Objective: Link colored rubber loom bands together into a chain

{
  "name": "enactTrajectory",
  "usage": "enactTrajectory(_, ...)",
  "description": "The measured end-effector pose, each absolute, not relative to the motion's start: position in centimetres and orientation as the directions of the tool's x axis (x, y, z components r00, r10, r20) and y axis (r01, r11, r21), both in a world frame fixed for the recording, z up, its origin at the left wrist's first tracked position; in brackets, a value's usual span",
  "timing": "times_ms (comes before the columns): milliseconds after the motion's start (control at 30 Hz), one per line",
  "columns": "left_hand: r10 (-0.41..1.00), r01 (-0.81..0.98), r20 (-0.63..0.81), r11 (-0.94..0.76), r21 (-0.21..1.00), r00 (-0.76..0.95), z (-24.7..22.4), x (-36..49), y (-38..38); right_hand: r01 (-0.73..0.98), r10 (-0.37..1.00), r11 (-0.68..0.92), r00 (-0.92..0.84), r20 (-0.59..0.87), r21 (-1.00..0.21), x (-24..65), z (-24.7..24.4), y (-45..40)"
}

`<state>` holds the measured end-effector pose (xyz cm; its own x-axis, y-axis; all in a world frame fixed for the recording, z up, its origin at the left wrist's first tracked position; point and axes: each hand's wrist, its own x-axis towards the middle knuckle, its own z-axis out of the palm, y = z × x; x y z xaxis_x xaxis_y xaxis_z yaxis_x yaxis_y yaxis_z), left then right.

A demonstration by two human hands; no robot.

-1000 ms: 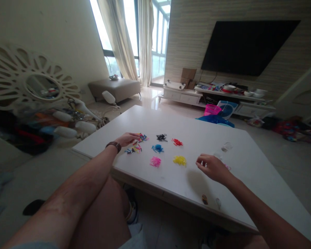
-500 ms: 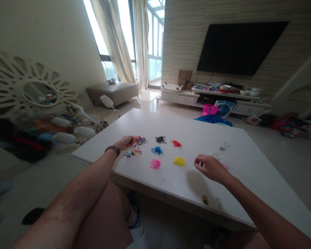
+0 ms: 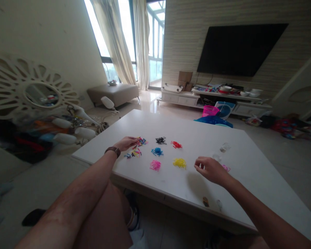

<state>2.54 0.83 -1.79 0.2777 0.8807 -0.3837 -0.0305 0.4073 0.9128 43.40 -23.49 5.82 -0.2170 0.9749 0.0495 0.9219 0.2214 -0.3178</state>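
While both arms reach over the white table [image 3: 192,129] | left hand [image 3: 124,143] meets the mixed-colour pile's [image 3: 143,141] left edge, pinch unclear | right hand [image 3: 211,168] curls loosely, thumb apart, near yellow pile [image 3: 179,163] | left fingers extend farther than before

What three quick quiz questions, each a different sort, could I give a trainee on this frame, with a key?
1. Multiple choice: which of these lies nearest the right hand: A red pile, B yellow pile, C black pile?
2. True or false: the fingers of the left hand are at the red pile.
3. Fill in: the brown band is worn just behind the ____ hand.

Key: 1 B; 2 false, they are at a mixed-colour pile; 3 left.
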Motion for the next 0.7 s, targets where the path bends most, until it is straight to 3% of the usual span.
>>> enactTrajectory(167, 0.884, 0.055, -0.377, 0.377, 0.925, 0.276, -1.66, 2.48, 0.63, 0.925, 0.977, 0.213, -0.212, 0.038, -0.314, 43.17, 6.07, -23.55)
enactTrajectory(467, 0.97, 0.177, -0.186, 0.158, 0.972, 0.158, -1.73, 2.39, 0.33, 0.919, 0.973, 0.226, -0.229, 0.03, -0.324, 43.63, 5.55, -23.45)
enactTrajectory(700, 0.976, 0.188, -0.177, 0.151, 0.97, 0.128, -1.62, 2.34, 0.23, 0.924, 0.972, 0.227, -0.233, 0.018, -0.309, 43.29, 5.9, -23.43)
